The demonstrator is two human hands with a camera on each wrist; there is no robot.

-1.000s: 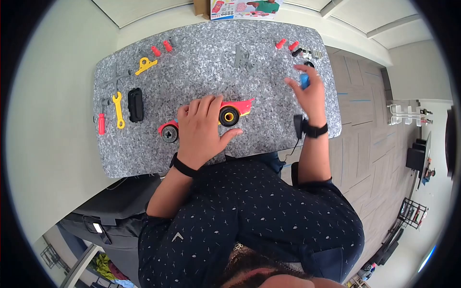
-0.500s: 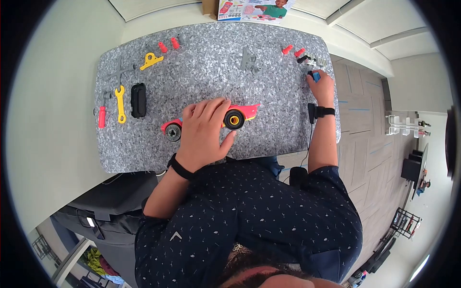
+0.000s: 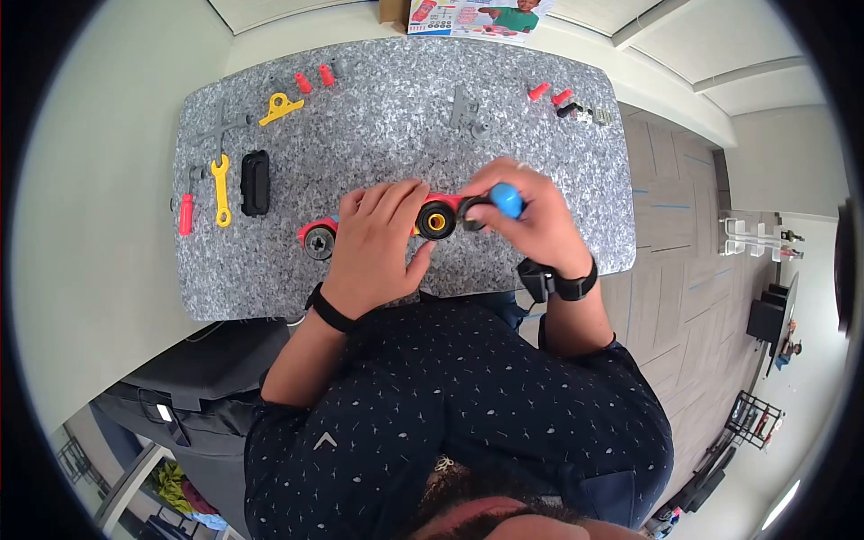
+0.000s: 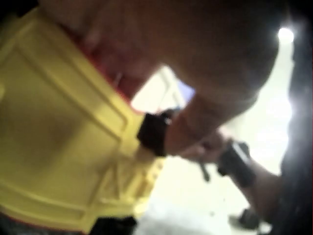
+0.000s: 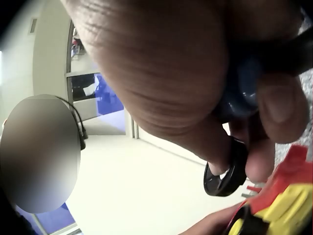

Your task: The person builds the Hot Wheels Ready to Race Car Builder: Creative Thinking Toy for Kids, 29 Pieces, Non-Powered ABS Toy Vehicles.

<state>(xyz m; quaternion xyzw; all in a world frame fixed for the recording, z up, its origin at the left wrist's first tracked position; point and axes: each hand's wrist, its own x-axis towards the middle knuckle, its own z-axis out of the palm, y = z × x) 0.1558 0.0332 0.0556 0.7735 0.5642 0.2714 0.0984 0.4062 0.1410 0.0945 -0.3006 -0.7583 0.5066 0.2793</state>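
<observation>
Left hand [image 3: 373, 238] wrapped over toy car [image 3: 443, 197], desk's [image 3: 387, 117] six o'clock. Right hand [image 3: 542, 225], curled, pinches black ring [image 3: 472, 214] at car's three o'clock, plus blue piece [image 3: 507, 200]; crowded fingers could drop either. Left grip easing might tip car.

Red and yellow on that toy car [image 5: 276, 191], a black wheel [image 5: 237, 171], a blue handle [image 3: 507, 200] (and the surface [image 3: 378, 117], speckled grey!).

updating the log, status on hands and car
Left hand holds toy car. Right hand holds black ring and blue piece. Nothing visibly covering the yellow-centred wheel.
</observation>
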